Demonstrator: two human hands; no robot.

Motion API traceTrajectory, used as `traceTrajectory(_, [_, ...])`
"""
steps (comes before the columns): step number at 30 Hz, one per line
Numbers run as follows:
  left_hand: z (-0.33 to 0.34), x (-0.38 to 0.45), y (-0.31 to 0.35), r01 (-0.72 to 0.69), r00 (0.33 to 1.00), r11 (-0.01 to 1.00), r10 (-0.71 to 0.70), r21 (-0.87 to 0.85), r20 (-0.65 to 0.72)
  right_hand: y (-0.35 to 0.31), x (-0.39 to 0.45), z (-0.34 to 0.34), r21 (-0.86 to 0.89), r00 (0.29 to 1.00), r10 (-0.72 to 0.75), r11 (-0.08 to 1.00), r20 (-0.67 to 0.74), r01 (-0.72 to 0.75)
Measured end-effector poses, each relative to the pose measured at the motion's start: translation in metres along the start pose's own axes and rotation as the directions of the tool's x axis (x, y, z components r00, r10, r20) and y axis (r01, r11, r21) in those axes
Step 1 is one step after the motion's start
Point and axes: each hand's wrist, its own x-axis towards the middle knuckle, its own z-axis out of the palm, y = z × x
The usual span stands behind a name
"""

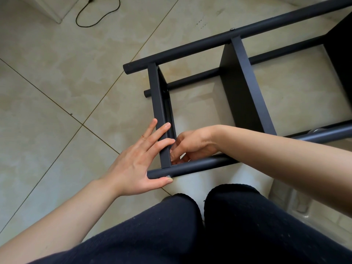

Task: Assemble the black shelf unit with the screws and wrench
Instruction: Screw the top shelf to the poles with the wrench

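The black shelf unit [245,88] lies on its side on the tiled floor, its round poles joined by flat panels. My left hand [137,162] is spread open at the near left corner. Its fingers lie straight across the end panel [158,103], and its thumb touches a silver screw head [168,176] in the near pole [200,165]. My right hand [192,145] reaches inside the frame, with its fingers curled at the inner corner of panel and pole. What those fingers hold, if anything, is hidden. No wrench is clearly visible.
Another screw head [232,28] sits in the far pole. A silver metal part [317,130] shows on the near pole at the right. A black cable [99,18] lies on the floor at the top left. My knees [190,225] are just below the frame.
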Motion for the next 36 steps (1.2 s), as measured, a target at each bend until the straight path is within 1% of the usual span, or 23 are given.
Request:
traceTrajectory(3, [0.001,-0.001,0.0,-0.001,1.0,1.0,0.001,0.006,0.005,0.001,-0.001,-0.001,-0.001,0.999,-0.01,1.0,0.034,0.01])
traceTrajectory(7, [0.001,0.0,-0.001,0.0,1.0,1.0,0.0,0.004,0.004,0.002,0.002,0.0,-0.031,0.999,0.015,0.999,0.03,-0.014])
traceTrajectory(12, [0.0,0.0,-0.001,0.003,1.0,1.0,-0.003,-0.007,0.005,-0.002,0.005,0.004,-0.111,0.998,0.049,0.992,-0.049,-0.055])
traceTrajectory(15, [0.0,0.0,-0.001,0.001,1.0,1.0,-0.001,-0.016,0.008,-0.002,0.005,0.004,-0.099,0.996,0.07,0.992,-0.059,-0.075])
traceTrajectory(19, [-0.001,0.0,-0.001,0.008,1.0,1.0,-0.008,-0.013,0.011,-0.002,0.0,-0.002,-0.068,0.998,0.053,0.996,-0.016,-0.054])
traceTrajectory(26, [-0.001,0.0,0.0,0.021,1.0,1.0,-0.021,0.0,0.021,-0.001,0.0,-0.003,-0.114,0.999,0.051,0.992,0.019,-0.048])
traceTrajectory(31, [-0.002,-0.001,0.001,0.019,1.0,1.0,-0.019,-0.003,0.019,-0.002,0.002,0.005,-0.112,0.999,0.037,0.993,-0.033,-0.041])
traceTrajectory(34, [-0.003,0.0,0.0,0.017,1.0,1.0,-0.017,-0.003,0.019,-0.003,0.0,0.007,-0.178,0.996,0.037,0.983,-0.083,-0.051])
traceTrajectory(36, [-0.005,0.0,0.0,0.021,1.0,1.0,-0.021,0.001,0.022,-0.003,-0.003,0.007,-0.236,0.992,0.002,0.971,-0.124,-0.031])
